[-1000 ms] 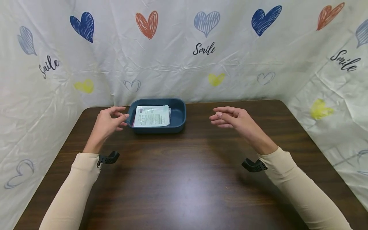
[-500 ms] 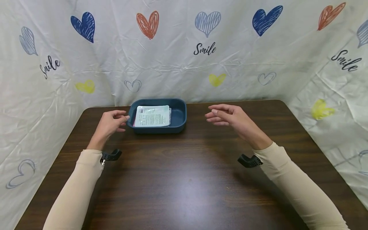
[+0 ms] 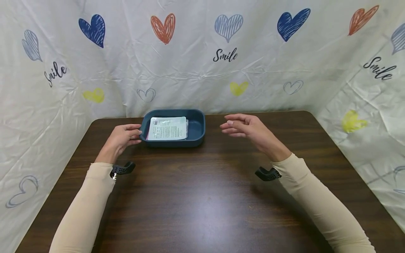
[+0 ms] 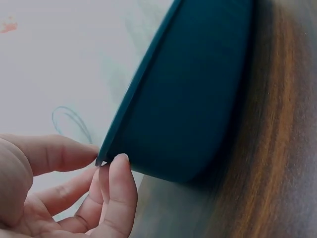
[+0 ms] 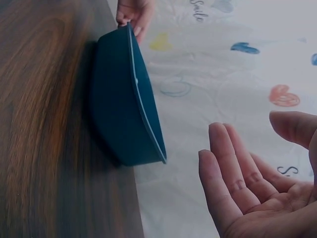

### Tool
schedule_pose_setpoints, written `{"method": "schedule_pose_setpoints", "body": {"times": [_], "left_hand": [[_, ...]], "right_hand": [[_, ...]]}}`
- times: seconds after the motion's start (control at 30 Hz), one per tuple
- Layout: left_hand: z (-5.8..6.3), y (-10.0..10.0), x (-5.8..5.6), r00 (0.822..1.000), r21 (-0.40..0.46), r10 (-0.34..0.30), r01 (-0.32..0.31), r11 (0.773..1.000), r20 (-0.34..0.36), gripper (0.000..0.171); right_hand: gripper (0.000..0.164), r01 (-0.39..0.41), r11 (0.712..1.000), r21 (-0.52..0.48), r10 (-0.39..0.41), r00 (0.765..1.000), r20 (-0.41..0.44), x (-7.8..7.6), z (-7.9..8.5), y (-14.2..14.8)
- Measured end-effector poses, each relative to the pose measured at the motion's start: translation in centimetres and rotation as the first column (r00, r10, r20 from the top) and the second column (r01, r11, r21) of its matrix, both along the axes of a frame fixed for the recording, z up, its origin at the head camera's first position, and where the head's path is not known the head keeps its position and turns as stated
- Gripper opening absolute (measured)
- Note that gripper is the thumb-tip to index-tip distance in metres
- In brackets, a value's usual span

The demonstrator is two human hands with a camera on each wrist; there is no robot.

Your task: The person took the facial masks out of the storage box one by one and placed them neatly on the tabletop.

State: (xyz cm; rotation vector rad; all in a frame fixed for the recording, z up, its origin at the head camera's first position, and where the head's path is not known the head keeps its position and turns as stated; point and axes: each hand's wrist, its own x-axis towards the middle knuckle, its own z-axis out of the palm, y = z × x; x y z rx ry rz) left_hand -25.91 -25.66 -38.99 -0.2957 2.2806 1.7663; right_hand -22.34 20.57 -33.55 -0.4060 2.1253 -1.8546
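A person's left grip (image 3: 121,137) pinches a blue bin (image 3: 197,127) just beside it by the rim (image 4: 132,99); the right grip (image 3: 244,128) hangs spread, apart from the opposite end. Matching holds at both ends should best keep the white packet (image 3: 167,128), nearer the left grip, level.

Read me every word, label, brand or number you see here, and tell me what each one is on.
"Smile": white cloth, left part.
"Smile": white cloth, middle.
"Smile": white cloth, right part.
Packet in the blue tub: printed lines and a barcode, too small to read.
Blue tub: no lettering visible.
No brand or number is readable.
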Motion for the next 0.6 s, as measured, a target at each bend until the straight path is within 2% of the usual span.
{"method": "schedule_pose_setpoints", "body": {"times": [0.3, 0.6], "left_hand": [[0.0, -0.2, -0.1, 0.999, 0.175, -0.004, -0.005, 0.985, 0.048, 0.056], [0.0, -0.2, -0.1, 0.998, 0.227, 0.014, -0.028, 0.974, 0.063, 0.055]], "right_hand": [[0.05, -0.024, 0.999, -0.023, 0.024, 1.0, -0.01, -0.8, -0.5, -0.9], [0.049, -0.021, 0.998, -0.059, 0.022, 0.999, 0.025, -1.6, -0.9, -2.0]]}}
